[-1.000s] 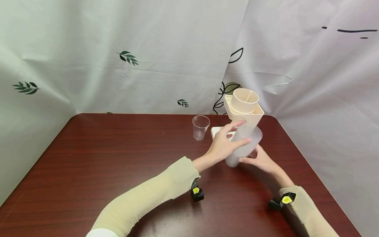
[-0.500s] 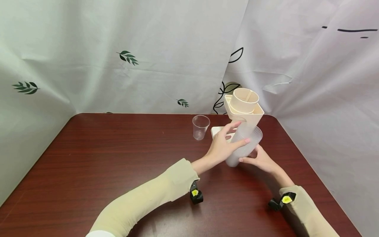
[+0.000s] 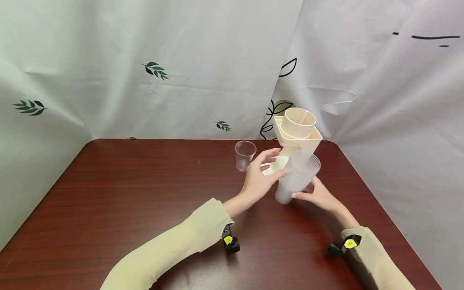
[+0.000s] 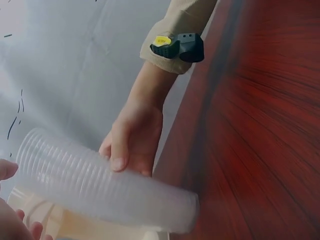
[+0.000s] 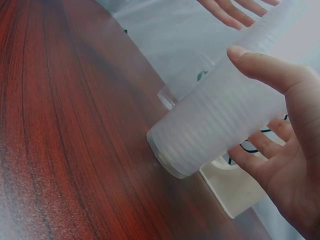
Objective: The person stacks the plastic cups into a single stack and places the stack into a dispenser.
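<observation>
A tilted stack of translucent plastic cups (image 3: 298, 175) is held by my right hand (image 3: 322, 196), its thumb on one side and its fingers on the other. In the right wrist view the rounded bottom of the cup stack (image 5: 172, 157) points down toward the table. My left hand (image 3: 254, 183) is just left of the stack, fingers spread and loosely bent, holding nothing. Its thumb tip is close to the cup rims; whether it touches them I cannot tell. Behind the stack stands a cream plastic stand (image 3: 299, 131) with a round, open-topped tube, its lower part partly hidden.
One clear plastic cup (image 3: 245, 156) stands upright left of the stand, near my left fingers. The dark red wooden table (image 3: 145, 189) reaches back to a pale curtain (image 3: 181, 100) with leaf prints, and another curtain side borders it on the right.
My left hand has come off the cup stack and moved left, its fingers leaving the rims. The right hand and the stack have stayed almost in place.
</observation>
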Available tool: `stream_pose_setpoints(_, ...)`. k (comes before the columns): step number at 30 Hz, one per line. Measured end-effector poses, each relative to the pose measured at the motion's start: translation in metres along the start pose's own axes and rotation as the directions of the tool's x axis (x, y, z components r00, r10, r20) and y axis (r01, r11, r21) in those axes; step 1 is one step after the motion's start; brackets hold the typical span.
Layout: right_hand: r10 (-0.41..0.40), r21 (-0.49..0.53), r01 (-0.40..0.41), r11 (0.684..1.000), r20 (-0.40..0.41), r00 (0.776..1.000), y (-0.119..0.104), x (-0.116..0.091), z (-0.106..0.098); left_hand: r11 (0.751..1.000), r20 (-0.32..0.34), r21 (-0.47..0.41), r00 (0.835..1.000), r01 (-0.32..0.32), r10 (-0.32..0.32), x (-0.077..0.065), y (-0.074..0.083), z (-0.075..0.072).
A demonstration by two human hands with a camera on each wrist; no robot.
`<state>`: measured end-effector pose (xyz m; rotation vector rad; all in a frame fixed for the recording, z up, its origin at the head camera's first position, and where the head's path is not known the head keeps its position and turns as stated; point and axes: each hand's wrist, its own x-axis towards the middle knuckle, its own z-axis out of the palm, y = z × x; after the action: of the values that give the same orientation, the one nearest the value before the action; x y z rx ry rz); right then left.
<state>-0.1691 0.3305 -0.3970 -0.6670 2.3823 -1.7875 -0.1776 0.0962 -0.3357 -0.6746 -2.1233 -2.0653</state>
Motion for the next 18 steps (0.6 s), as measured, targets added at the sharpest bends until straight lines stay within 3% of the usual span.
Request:
stream_pose_setpoints(9,-0.008,-0.014,0.008,1.000,-0.006,1.000,-0.002,0.001,0.000,1.000,-0.075,0.005,0.997,0.008,-0.007,-0.004,-0.012,-0.027)
stream_pose_setpoints(18,0.000,-0.044,0.000,0.999,-0.004,1.000,-0.002,0.001,-0.002,0.995,-0.176,-0.024,0.980,0.092,-0.095,-0.005,-0.024,-0.048)
